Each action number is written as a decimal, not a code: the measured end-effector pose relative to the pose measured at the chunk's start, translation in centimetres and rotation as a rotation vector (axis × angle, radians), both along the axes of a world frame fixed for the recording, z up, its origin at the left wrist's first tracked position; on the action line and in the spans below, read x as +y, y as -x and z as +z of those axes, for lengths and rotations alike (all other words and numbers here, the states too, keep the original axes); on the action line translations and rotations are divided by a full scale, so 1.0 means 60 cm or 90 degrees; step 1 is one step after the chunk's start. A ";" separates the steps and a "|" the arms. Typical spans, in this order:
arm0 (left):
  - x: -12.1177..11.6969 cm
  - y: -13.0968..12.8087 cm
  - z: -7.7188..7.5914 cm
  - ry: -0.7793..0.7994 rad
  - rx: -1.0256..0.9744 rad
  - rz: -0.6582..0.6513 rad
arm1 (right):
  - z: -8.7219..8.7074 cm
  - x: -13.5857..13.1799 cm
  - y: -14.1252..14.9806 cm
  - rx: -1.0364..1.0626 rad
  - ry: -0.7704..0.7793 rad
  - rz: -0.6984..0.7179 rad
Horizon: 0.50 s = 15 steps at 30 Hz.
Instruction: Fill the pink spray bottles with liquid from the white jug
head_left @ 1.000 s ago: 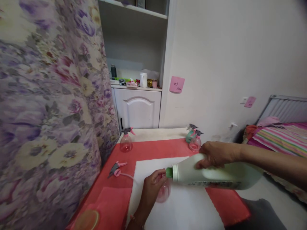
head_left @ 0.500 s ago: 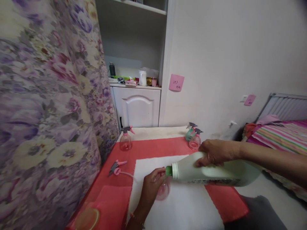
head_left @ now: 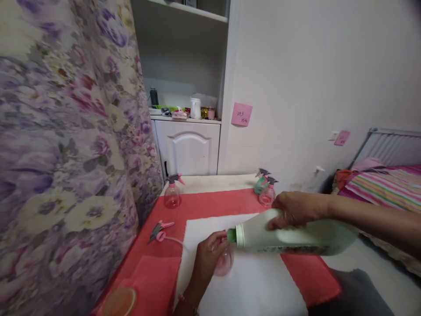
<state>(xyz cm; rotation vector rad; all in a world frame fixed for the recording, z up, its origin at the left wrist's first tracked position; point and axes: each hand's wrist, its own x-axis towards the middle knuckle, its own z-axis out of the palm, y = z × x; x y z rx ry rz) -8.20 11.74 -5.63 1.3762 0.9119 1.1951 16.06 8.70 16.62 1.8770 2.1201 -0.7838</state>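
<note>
Pale green jug (head_left: 296, 243) tipped at the pink bottle's (head_left: 225, 267) mouth

You cannot clearly see the pink bottle's mouth: your left hand (head_left: 212, 248) covers its neck and near side, and the jug's spout (head_left: 231, 235) sits right at your fingertips. Whether spout and rim touch, or anything runs between them, cannot be told. Your right hand (head_left: 291, 210) is wrapped firmly over the top of the jug, some of its fingers out of sight; the print along the jug's lower side is too blurred to read. Your left fingers pinch the neck of the pink bottle, which stands on the white cloth (head_left: 259, 289).

Left of the white cloth, a spray head (head_left: 159, 232) lies on the red cloth (head_left: 154, 272), its pale tube (head_left: 174, 240) reaching the white edge, where its end is hard to make out. The bottom edge of your view cuts off an orange disc (head_left: 119, 301). At the far left stands the left sprayer (head_left: 173, 199); at the far right, the right sprayer (head_left: 267, 198) partly blocks your view of the green sprayer (head_left: 259, 186).

Both pink sprayers look redder low down, but you cannot tell liquid from cloth showing through. What the jug holds is hidden by its walls.
</note>
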 end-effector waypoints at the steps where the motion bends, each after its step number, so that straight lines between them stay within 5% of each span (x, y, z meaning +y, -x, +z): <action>1: 0.000 0.000 0.000 -0.001 0.000 0.001 | 0.000 0.000 0.000 -0.001 -0.002 0.003; 15: 0.000 0.001 0.001 -0.005 -0.008 -0.004 | -0.001 0.000 0.000 0.005 -0.011 0.008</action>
